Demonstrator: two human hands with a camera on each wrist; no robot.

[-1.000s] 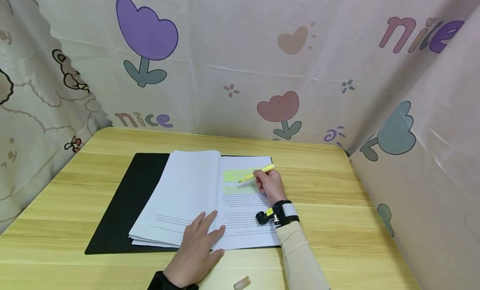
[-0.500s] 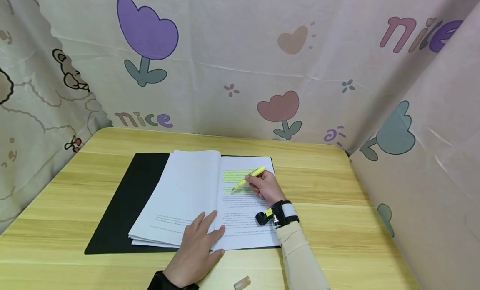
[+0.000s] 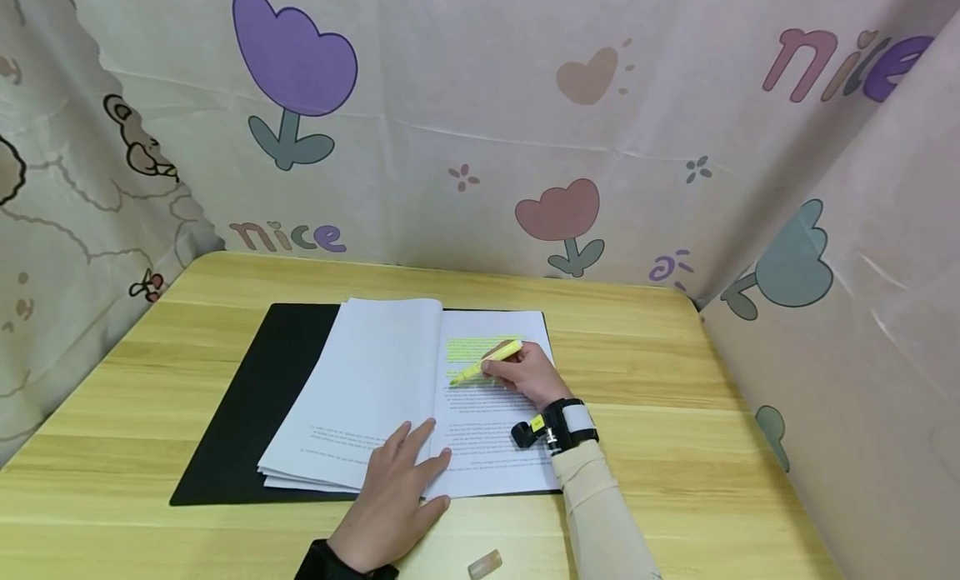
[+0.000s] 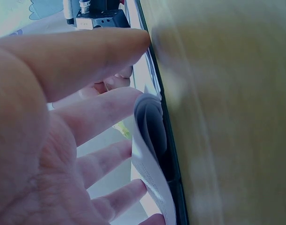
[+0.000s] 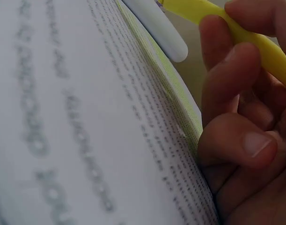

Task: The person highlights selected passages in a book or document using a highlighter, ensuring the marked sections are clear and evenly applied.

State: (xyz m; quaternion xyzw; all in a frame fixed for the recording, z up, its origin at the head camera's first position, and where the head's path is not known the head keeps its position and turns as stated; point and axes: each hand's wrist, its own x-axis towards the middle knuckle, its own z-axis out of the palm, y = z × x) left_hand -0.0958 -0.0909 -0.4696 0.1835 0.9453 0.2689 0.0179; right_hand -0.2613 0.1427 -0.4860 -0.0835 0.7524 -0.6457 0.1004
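A stack of printed pages in a black folder [image 3: 240, 422] lies opened on the table. Its right page [image 3: 480, 476] carries lines of text, with yellow marking on the upper ones. My right hand [image 3: 536, 375] pinches a yellow highlighter [image 3: 501, 353], its tip at the left end of a line just below the marked text. In the right wrist view, the highlighter [image 5: 262, 44] lies between thumb and fingers, its tip out of frame. With fingers spread, my left hand [image 3: 393, 501] rests across the fold at the pages' lower edge; the left wrist view shows the turned-over sheets [image 4: 152, 161] curving beneath its fingers.
A loose translucent cap [image 3: 485, 564] lies on the wooden table [image 3: 637, 347] near the front edge, between the forearms. The turned-over left page [image 3: 375, 363] is mostly blank. Printed cloth curtains [image 3: 420, 88] enclose the table at the back and sides.
My right hand has drawn the highlighter's tip leftward and slightly down the page, toward the fold. The left hand has stayed in place.
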